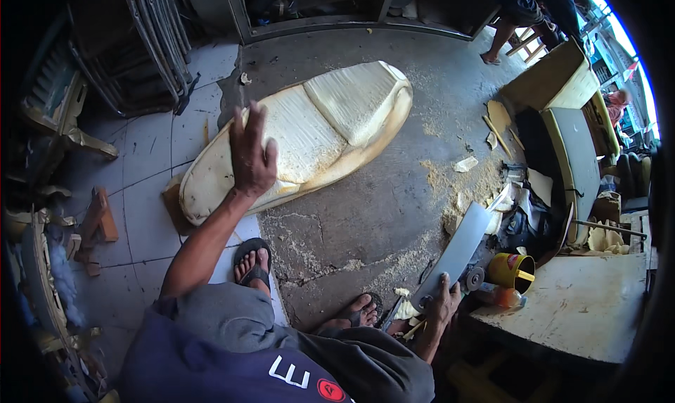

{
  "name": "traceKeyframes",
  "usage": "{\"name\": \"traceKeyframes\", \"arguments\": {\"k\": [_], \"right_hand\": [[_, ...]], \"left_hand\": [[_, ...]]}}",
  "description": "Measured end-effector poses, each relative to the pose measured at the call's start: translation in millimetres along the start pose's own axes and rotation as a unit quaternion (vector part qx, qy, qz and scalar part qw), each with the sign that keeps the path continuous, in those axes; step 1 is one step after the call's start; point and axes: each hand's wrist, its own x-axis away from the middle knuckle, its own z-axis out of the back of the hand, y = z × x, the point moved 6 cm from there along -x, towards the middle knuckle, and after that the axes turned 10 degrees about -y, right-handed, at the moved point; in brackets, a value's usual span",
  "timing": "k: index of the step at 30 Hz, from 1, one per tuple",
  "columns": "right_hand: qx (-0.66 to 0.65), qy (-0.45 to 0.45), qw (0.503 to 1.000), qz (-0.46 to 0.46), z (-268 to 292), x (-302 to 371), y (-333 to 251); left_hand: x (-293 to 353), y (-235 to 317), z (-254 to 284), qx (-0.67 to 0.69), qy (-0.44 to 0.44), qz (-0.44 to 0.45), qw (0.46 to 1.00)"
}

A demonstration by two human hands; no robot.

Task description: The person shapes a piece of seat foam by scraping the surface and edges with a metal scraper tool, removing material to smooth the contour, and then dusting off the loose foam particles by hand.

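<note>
A long cream foam seat, like a motorcycle seat's padding, lies slantwise on the floor ahead of me. Its ribbed upper surface is dusted with crumbs. My left hand is over its near left part with fingers apart, slightly blurred, holding nothing. Whether the palm touches the foam I cannot tell. Low on the right, my right hand is closed round the lower end of a long, flat, grey blade-like plate. That plate points up and away, apart from the foam. Its exact kind and the grip's underside are hidden.
Foam crumbs and scraps litter the concrete. On the right are a yellow tin, a pale bench top and a grey-topped padded piece. Folded metal chairs stand back left, near a wooden stand. Another person's leg shows far right.
</note>
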Motion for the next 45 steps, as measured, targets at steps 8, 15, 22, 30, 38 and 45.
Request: {"name": "traceKeyframes", "arguments": {"k": [8,15,22,30,38,45], "right_hand": [[-0.015,0.050,0.999,0.002,2.4,60.4,38.1],[-0.102,0.015,0.986,0.132,-10.2,60.3,-17.3],[-0.148,-0.054,0.987,0.011,-60.6,102.4,-33.7],[0.102,0.001,0.983,0.153,-46.5,31.9,-24.1],[0.027,-0.096,0.991,-0.088,-83.4,26.7,68.2],[0.271,-0.167,0.890,0.327,-146.3,-0.4,-19.7]], "left_hand": [[-1.4,-38.9,-31.5,0.003,-0.032,0.035,0.999],[57.3,-292.0,-54.2,0.116,-0.249,0.549,0.789],[70.2,-233.2,-57.2,0.160,-0.203,0.401,0.879],[25.3,-275.4,21.7,0.091,-0.355,0.336,0.868],[-44.3,-212.4,14.7,-0.007,-0.184,0.146,0.972],[-47.4,50.5,-112.1,0.104,-0.378,-0.072,0.917]]}}
